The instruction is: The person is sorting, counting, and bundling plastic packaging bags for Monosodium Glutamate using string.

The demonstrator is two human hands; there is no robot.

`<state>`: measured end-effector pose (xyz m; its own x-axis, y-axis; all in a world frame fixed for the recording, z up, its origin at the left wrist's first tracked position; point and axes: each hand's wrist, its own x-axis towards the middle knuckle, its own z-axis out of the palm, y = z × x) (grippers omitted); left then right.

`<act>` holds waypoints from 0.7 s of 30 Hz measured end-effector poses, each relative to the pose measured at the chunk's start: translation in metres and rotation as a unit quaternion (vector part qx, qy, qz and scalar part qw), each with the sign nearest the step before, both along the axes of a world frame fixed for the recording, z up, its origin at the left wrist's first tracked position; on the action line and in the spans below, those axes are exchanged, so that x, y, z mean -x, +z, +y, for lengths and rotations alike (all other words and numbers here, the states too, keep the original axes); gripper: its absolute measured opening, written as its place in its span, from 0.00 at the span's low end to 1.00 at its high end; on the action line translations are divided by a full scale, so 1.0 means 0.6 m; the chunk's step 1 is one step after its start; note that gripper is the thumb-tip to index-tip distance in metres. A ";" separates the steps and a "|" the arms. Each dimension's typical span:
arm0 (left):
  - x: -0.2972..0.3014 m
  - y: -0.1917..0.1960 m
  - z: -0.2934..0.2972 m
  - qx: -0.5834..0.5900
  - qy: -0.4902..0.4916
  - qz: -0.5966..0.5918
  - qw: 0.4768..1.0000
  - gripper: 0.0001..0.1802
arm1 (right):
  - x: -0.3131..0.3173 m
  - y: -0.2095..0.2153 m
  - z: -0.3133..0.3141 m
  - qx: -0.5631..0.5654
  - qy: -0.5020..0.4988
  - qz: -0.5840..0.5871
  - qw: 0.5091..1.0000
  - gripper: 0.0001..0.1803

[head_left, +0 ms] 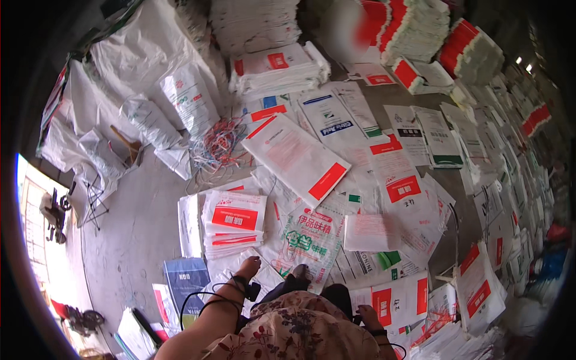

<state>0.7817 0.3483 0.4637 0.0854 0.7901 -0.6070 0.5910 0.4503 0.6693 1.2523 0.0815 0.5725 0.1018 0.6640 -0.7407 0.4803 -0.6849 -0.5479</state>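
Observation:
My left hand (249, 266) hangs just in front of a stack of folded white sacks with red panels (234, 211); its fingers are curled in and nothing shows in them. My right hand (370, 318) is low at my side, beside flat white sacks with red blocks (403, 299). Its fingers are slightly apart and hold nothing I can see. Ahead of me, a white sack with a red end (297, 157) lies slantwise over other sacks. A small folded white bundle (371, 233) rests on the spread-out sacks, right of a sack with green and red print (310, 240).
Tall piles of folded sacks (414, 30) stand at the back. A tangle of red, white and blue cord (219, 144) lies on the grey floor (129, 240) beside filled white bags (189, 99). Dense rows of sacks line the right. A blue sack (186, 281) lies near left.

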 end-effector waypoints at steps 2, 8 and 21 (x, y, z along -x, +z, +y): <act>-0.030 0.015 0.024 0.024 0.003 0.002 1.000 0.22 | -0.005 0.006 0.051 0.006 -0.247 0.082 0.965 0.18; -0.086 0.051 0.054 0.049 -0.145 0.098 0.983 0.25 | -0.085 0.002 0.169 0.037 -0.167 0.043 0.984 0.18; -0.072 -0.024 0.224 0.005 0.132 0.054 0.990 0.22 | -0.398 -0.215 0.546 -0.152 0.328 -0.163 0.918 0.09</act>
<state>0.8246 0.4824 0.4495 -0.1887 0.7702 -0.6092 0.5191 0.6048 0.6039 1.4912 0.4091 0.4436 -0.2115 0.8321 -0.5128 0.9070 -0.0284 -0.4201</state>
